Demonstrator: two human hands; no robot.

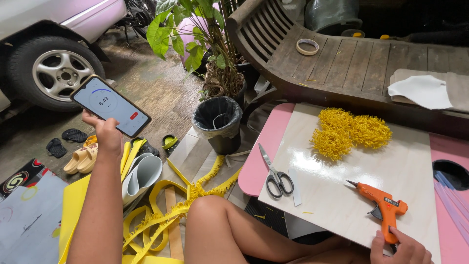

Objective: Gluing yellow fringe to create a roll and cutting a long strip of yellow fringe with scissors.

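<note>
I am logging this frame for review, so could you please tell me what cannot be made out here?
- Head view: the right hand is cut off by the bottom edge, so its grip on the orange glue gun is partly unseen.
- The phone in the left hand hides that hand's fingertips.
- Bin: its dark liner hides any contents.
- The glue sticks run off the right edge.

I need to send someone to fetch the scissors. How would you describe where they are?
Find the pale board lying on the pink table. The scissors lie on its left edge, closed, tips pointing away, beside a white strip. Their dark handles and metal blades set them apart from the orange glue gun by the right hand.
</note>
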